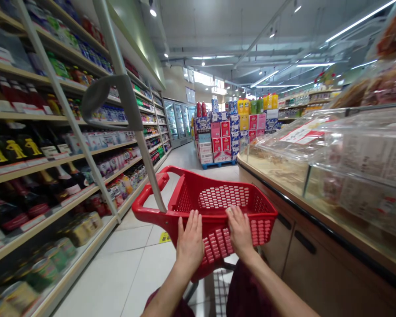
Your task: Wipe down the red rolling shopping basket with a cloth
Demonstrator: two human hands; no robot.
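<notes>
In front of me stands a red plastic shopping cart (224,187) with a perforated basket; the part of its inside that shows holds nothing. My left hand (190,240) lies against the near side with its fingers stretched up to the rim. Further right, my right hand (240,231) rests on the same side, its fingertips reaching over the rim. Both hands look flat on the cart rather than wrapped round it. A tall metal pole (148,169) rises at the cart's left end, bearing a grey plastic loop (112,103).
Shelves of bottles and cans (69,154) line the left side. On the right, close to the cart, runs a counter (303,229) topped with clear plastic packages (359,145). Stacked boxes (222,136) stand ahead on a blue pallet (219,164). Glass-door coolers (176,119) are beyond.
</notes>
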